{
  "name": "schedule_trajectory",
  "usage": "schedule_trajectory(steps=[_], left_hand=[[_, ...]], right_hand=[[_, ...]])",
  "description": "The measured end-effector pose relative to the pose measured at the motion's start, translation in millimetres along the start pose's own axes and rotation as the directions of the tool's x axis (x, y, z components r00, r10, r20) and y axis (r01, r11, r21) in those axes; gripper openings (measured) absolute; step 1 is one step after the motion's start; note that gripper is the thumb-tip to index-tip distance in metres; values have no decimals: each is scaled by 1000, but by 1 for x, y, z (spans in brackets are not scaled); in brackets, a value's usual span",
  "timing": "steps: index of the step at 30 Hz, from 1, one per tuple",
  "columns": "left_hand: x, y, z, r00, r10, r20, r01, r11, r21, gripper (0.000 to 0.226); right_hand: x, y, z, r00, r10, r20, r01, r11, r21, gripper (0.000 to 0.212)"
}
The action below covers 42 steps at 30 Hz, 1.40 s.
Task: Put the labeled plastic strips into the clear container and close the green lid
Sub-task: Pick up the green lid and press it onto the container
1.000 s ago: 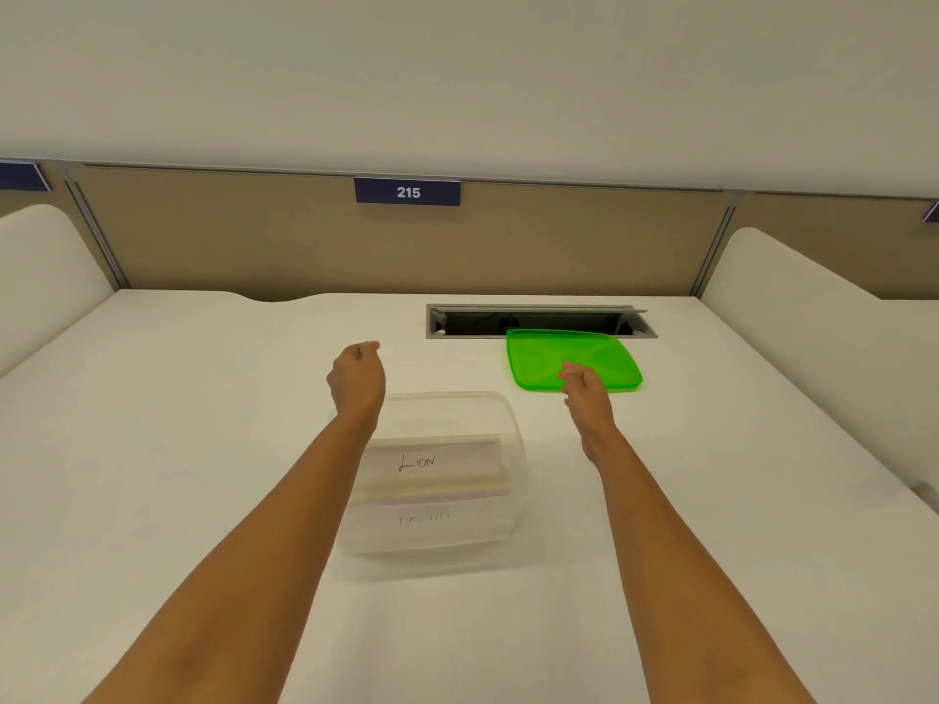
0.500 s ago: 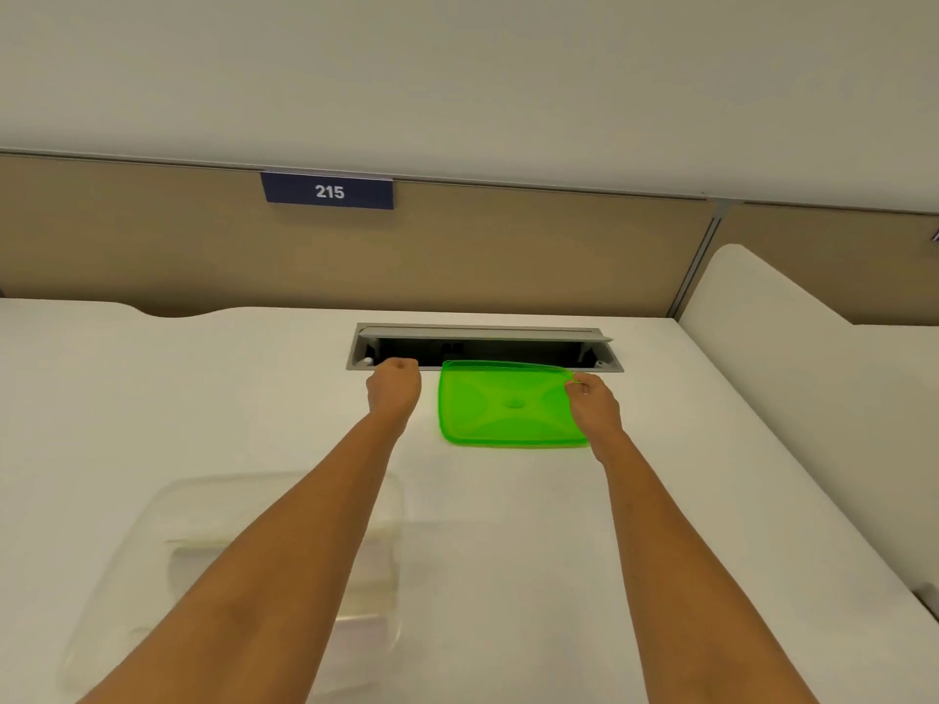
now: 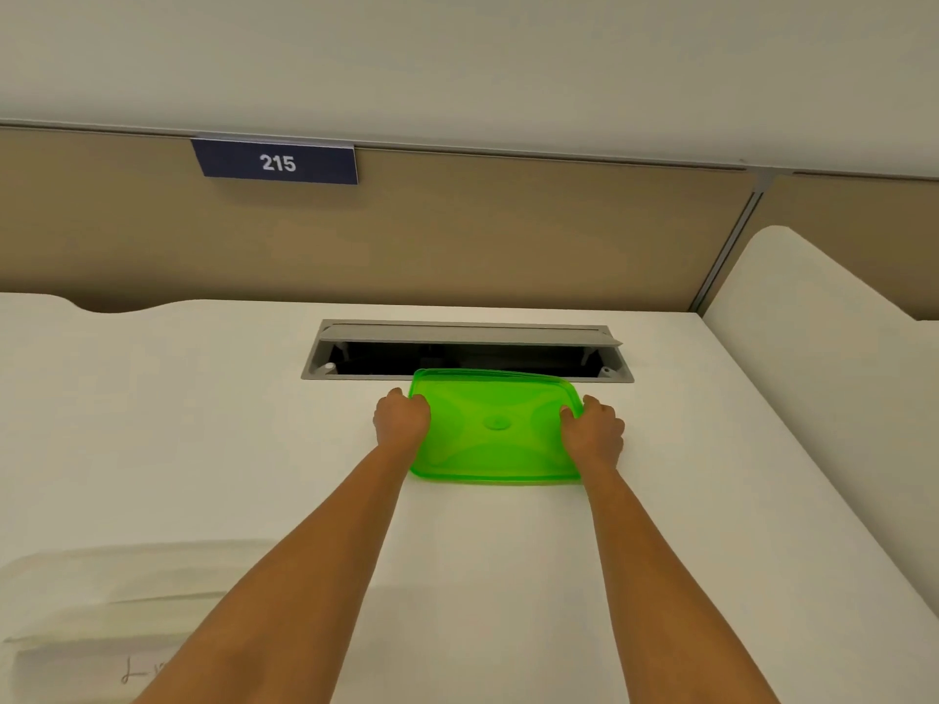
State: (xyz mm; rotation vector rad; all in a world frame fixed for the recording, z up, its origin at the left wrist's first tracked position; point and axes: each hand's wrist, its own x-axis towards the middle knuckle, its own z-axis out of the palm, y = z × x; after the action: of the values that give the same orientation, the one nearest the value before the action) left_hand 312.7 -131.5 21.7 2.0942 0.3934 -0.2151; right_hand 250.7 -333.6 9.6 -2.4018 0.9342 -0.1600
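The green lid [image 3: 495,429] lies on the white desk just in front of a cable slot. My left hand [image 3: 401,419] grips its left edge and my right hand [image 3: 594,429] grips its right edge, fingers curled over the rim. The clear container [image 3: 101,602] sits at the bottom left, partly cut off by the frame and by my left forearm. Inside it a labeled plastic strip [image 3: 91,668] shows handwritten letters.
A grey open cable slot [image 3: 467,353] is recessed in the desk right behind the lid. A tan partition with a "215" sign [image 3: 277,162] stands at the back. A white curved divider [image 3: 823,322] bounds the desk on the right.
Both hands moved forward from beside the container to the lid and closed on its two short edges. The view shifted, so the container now sits at the bottom left.
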Motion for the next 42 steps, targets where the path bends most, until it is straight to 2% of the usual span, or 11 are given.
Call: schedule_trajectory(steps=[5, 10, 14, 18, 21, 24, 26, 30, 34, 38, 42], left_hand=[[0, 9, 2, 997, -73, -15, 72, 997, -39, 36], [-20, 27, -19, 998, -58, -39, 43, 946, -320, 40], [-47, 35, -50, 999, -10, 53, 40, 788, -615, 35], [-81, 39, -88, 995, 41, 87, 52, 536, -843, 33], [-103, 33, -120, 992, 105, 70, 18, 431, -902, 25], [-120, 21, -154, 979, 178, 99, 36, 328, -944, 33], [-130, 11, -176, 974, 182, 135, 77, 291, -954, 42], [-151, -16, -218, 951, 184, 249, 188, 293, -937, 23], [-158, -54, -254, 922, 250, 296, 199, 350, -916, 27], [-166, -93, -280, 913, 274, 303, 195, 360, -913, 42], [-176, -127, -299, 907, 325, 266, 170, 296, -940, 59]], right_hand=[[8, -6, -5, 989, 144, 40, -149, 962, 227, 44], [-6, -20, -30, 964, 266, -8, -214, 794, 569, 46], [-33, -39, -53, 945, 324, 48, -223, 527, 820, 56], [-74, -58, -77, 961, 204, 185, -179, -48, 983, 41], [-108, -68, -85, 991, 97, 90, -72, -179, 981, 36], [-136, -70, -87, 1000, 13, -15, 18, -251, 968, 45], [-155, -72, -85, 998, -28, -50, 41, -268, 963, 49], [-199, -76, -71, 991, -117, -59, 34, -210, 977, 61], [-240, -77, -56, 984, -180, 15, -70, -307, 949, 55], [-275, -82, -43, 968, -220, 123, -152, -120, 981, 25], [-307, -88, -34, 910, -281, 306, -294, 87, 952, 44]])
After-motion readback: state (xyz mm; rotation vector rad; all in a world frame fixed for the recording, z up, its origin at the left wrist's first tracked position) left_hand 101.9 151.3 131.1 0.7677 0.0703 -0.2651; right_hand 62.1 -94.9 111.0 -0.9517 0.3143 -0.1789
